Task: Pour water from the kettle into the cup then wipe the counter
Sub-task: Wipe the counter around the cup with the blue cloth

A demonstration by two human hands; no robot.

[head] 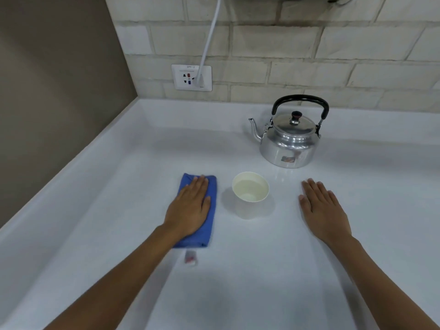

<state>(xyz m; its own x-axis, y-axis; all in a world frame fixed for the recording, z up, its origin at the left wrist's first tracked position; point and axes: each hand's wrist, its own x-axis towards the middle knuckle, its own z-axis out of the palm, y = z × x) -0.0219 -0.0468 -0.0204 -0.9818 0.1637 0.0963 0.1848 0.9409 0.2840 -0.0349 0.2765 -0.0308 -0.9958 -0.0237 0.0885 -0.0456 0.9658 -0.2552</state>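
Observation:
A shiny metal kettle (pixel 290 144) with a black handle stands upright at the back right of the white counter (pixel 262 270), spout pointing left. In front of it sits a white paper cup (pixel 250 190) holding clear water. A folded blue cloth (pixel 210 208) lies left of the cup. My left hand (pixel 190 208) rests flat on the cloth, palm down, fingers extended. My right hand (pixel 321 206) lies flat on the bare counter to the right of the cup, fingers extended, holding nothing.
A small white label with red print (pixel 190 257) lies just below the cloth. A wall socket (pixel 191 77) with a white cable (pixel 209 41) plugged in sits on the tiled back wall. A brown side wall borders the counter on the left.

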